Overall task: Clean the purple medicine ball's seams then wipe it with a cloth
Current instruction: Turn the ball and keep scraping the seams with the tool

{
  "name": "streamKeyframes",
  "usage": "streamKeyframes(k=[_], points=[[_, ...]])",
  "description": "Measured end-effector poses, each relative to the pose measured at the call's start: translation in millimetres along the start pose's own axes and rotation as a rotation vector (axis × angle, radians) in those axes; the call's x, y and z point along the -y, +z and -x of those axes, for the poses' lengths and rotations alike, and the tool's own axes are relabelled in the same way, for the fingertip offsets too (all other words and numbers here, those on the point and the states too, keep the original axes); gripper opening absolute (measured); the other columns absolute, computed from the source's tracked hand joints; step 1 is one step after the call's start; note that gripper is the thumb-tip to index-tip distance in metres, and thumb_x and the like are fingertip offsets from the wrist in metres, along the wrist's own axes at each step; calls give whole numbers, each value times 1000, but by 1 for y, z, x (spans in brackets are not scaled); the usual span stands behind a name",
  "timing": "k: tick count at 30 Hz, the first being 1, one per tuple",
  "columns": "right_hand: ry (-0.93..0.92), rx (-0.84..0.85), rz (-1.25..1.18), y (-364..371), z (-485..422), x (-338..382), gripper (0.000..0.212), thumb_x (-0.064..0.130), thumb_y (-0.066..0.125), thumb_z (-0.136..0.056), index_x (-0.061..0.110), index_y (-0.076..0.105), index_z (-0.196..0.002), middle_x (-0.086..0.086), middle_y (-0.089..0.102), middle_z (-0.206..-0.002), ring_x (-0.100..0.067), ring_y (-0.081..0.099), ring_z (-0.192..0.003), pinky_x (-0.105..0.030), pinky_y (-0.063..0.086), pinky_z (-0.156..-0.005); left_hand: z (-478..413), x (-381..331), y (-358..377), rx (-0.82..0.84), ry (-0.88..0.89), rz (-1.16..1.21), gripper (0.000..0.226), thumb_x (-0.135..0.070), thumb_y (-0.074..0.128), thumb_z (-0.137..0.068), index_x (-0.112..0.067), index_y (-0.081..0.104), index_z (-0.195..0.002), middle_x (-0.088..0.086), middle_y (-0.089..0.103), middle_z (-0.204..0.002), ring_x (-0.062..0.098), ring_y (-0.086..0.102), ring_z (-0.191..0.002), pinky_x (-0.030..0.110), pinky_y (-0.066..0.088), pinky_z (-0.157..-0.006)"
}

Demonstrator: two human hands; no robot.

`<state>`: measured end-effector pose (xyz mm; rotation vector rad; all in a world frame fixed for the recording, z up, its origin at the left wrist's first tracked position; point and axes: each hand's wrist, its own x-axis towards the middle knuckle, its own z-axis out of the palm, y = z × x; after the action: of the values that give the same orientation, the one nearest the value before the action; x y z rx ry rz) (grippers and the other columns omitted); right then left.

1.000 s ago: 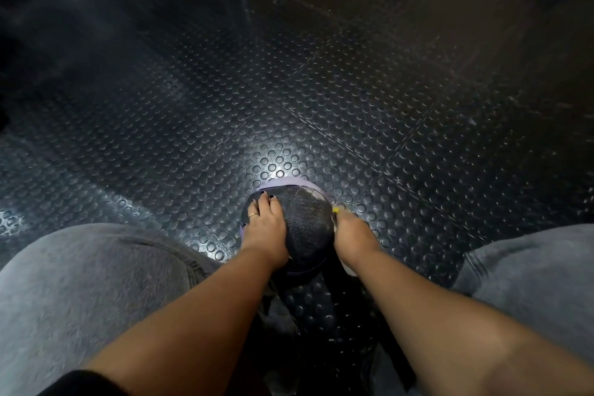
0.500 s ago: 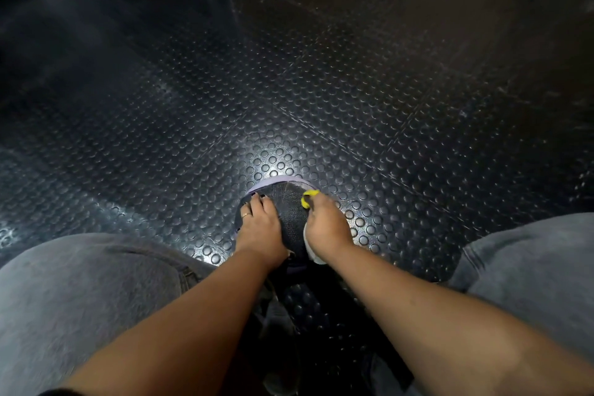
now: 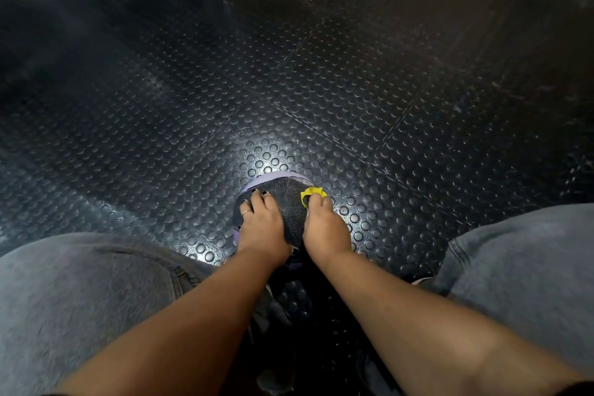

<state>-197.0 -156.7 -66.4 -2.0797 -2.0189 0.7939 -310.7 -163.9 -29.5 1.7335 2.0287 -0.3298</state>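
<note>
The purple and dark grey panelled medicine ball (image 3: 289, 202) sits on the black studded rubber floor (image 3: 193, 138), between the two hands; being round, it shows no long axis; its dark panel is turned upward, with a purple rim just beyond the fingertips; the left hand (image 3: 262, 225) lies flat on it, fingers spread; the right hand (image 3: 324, 225) pinches a small crumpled yellow piece (image 3: 311, 193) against the ball; a second ago that hand was lower on the right flank; the left has stayed.

Black studded rubber floor (image 3: 369, 99), medicine ball (image 3: 291, 199) resting on it
</note>
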Motion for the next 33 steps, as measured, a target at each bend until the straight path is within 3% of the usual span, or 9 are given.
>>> streamKeyframes(k=[5,10,13,16,20,25,29,33], points=[[266,105,-136,2,-8,-23,24,5,40,-92,11,43,-115,-14,53,-116,-35,61,-98,-35,38,-69,-2,0,0,-4,-9,39,122,-36,92,-65,-1,12,-151,16,13,-156,41,20,-142,47,36,-114],[381,236,-204,17,-9,-49,22,14,36,-96,10,48,-113,-17,60,-117,-35,58,-104,-35,42,-80,-3,7,0,7,-12,19,129,-41,94,-59,-2,11,-150,14,13,-154,41,19,-141,52,41,-111],[453,158,-297,14,-14,-44,13,17,36,-97,15,49,-95,-16,61,-107,-31,54,-86,-33,37,-73,-4,6,0,-6,7,11,128,-43,93,-61,-2,11,-151,15,15,-153,41,20,-140,50,39,-112],[353,87,-274,1,-17,-28,12,8,39,-93,12,47,-101,-8,53,-93,-27,50,-78,-30,34,-66,-7,5,-1,-15,20,-10,128,-48,91,-61,-1,12,-151,15,18,-151,40,23,-139,49,38,-113],[98,54,-264,-8,-14,-9,22,8,41,-92,9,50,-111,-15,58,-107,-34,58,-94,-35,43,-74,-10,9,-3,-22,6,-16,124,-50,91,-59,-4,17,-147,13,21,-149,38,25,-139,49,42,-110],[-235,144,-113,-14,1,12,24,10,42,-93,8,46,-116,-17,50,-118,-41,59,-95,-45,44,-75,-10,12,-3,-51,17,13,100,-42,82,-70,-5,23,-143,12,24,-147,37,27,-136,51,46,-104],[-201,114,27,-15,3,4,23,10,42,-93,10,42,-117,-14,48,-120,-41,61,-94,-43,44,-70,-11,12,-3,-23,36,4,120,-45,89,-63,-4,16,-150,12,21,-150,38,25,-138,47,41,-110],[-80,110,24,-14,3,4,29,5,46,-89,12,39,-116,-14,48,-121,-39,62,-96,-41,45,-70,-10,7,-4,-14,32,-12,123,-47,91,-61,-5,16,-149,12,21,-151,38,23,-140,47,40,-111]])
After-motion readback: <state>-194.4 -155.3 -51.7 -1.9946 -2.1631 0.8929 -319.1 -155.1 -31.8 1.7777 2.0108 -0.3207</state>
